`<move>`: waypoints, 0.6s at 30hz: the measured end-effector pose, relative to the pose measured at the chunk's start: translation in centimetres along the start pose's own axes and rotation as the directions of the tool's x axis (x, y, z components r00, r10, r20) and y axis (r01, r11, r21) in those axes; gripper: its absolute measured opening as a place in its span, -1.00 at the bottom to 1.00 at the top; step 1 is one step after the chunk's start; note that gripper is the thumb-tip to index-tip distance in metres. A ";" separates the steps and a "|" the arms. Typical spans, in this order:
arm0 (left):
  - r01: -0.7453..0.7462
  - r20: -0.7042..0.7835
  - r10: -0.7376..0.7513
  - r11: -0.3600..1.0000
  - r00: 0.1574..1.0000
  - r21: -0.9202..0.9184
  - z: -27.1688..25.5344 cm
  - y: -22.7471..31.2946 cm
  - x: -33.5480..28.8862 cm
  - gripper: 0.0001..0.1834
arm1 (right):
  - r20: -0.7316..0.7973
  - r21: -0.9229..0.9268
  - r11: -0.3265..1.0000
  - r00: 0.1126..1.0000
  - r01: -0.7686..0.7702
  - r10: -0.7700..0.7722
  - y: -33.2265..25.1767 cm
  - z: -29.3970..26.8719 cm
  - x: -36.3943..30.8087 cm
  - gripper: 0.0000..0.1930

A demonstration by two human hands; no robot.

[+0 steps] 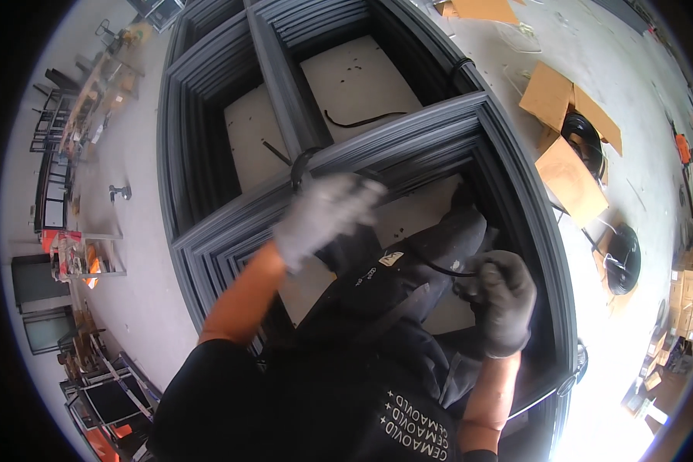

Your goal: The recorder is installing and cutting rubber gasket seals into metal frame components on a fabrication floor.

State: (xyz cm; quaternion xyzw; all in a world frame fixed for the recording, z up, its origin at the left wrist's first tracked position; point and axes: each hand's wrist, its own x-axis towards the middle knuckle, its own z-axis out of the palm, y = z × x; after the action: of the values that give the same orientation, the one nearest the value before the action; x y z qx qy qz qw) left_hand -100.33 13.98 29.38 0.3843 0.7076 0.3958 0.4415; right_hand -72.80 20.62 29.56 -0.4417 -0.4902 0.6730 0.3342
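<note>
A stack of dark grey metal frames (pixel 408 132) with crossbars surrounds my legs. My left hand (pixel 327 215), in a light grey glove, is over the near crossbar; motion smears its fingers. Beside it, a black band (pixel 304 165) loops around the crossbar where the bars meet. My right hand (pixel 504 300), in a darker-looking glove, is closed on a thin black strip (pixel 448 271) at the right, inside the near opening. The strip runs leftward from the fingers across my dark trousers; its far end is lost against them. Another black band (pixel 459 71) wraps the right outer bar.
An opened cardboard box (pixel 570 175) with a black coil stands on the floor at the right, with another black coil (pixel 623 259) nearer. Loose black strip pieces (pixel 362 121) lie within the frame openings. A metal stand (pixel 92 254) is at the left.
</note>
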 end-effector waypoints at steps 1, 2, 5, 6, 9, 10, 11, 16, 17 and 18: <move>0.115 -0.125 -0.101 0.987 0.987 0.110 -3.2 -1.3 0.1 -0.63 | -0.086 -0.065 0.998 0.996 0.005 -0.011 -0.8 -0.1 0.0 -0.86; 0.144 -0.255 -0.102 0.978 0.962 0.150 -6.0 -2.3 -0.1 -0.60 | -0.095 -0.113 0.991 0.992 0.069 -0.080 -0.3 -1.4 0.4 -0.86; 0.155 -0.542 -0.080 0.984 0.836 0.093 -15.2 -4.3 -1.5 -0.60 | -0.179 -0.138 0.990 0.984 -0.008 -0.017 -0.6 -3.0 0.6 -0.83; 0.160 -0.616 -0.084 0.985 0.783 0.069 -18.2 -5.2 -1.2 -0.61 | -0.190 -0.190 0.982 0.982 -0.019 -0.017 -0.7 -3.3 0.7 -0.82; 0.041 -0.692 -0.050 0.999 0.720 -0.030 -25.8 -7.7 2.6 -0.59 | -0.174 -0.187 0.982 0.985 -0.032 -0.001 -0.6 -3.2 1.3 -0.80; 0.021 -0.721 -0.051 0.999 0.691 -0.050 -28.4 -9.9 5.0 -0.58 | -0.171 -0.197 0.980 0.985 -0.037 0.002 -0.6 -2.9 1.6 -0.80; -0.026 -0.767 -0.072 0.993 0.637 -0.115 -30.8 -12.0 7.6 -0.51 | -0.158 -0.196 0.980 0.987 -0.041 0.010 -0.6 -2.6 1.8 -0.80; 0.647 -0.692 -0.269 0.669 0.670 0.366 -22.8 -16.7 14.3 -0.11 | -0.155 -0.219 0.975 0.988 -0.019 -0.016 -1.3 -1.6 1.6 -0.82; 0.521 -0.581 -0.227 0.749 0.782 0.409 -23.5 -24.6 14.2 -0.08 | -0.125 -0.201 0.980 0.992 -0.011 -0.015 -1.4 -1.4 1.5 -0.82; 0.464 -0.511 -0.137 0.655 0.849 0.596 -18.1 -23.8 13.4 -0.23 | -0.156 -0.206 0.978 0.988 -0.019 -0.014 -1.1 -1.6 1.6 -0.82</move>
State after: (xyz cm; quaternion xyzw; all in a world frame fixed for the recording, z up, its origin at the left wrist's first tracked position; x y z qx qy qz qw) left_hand -126.01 12.70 9.08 0.3010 0.9360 0.0895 0.1589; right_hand -71.93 22.99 30.01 -0.5263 -0.5291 0.5820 0.3230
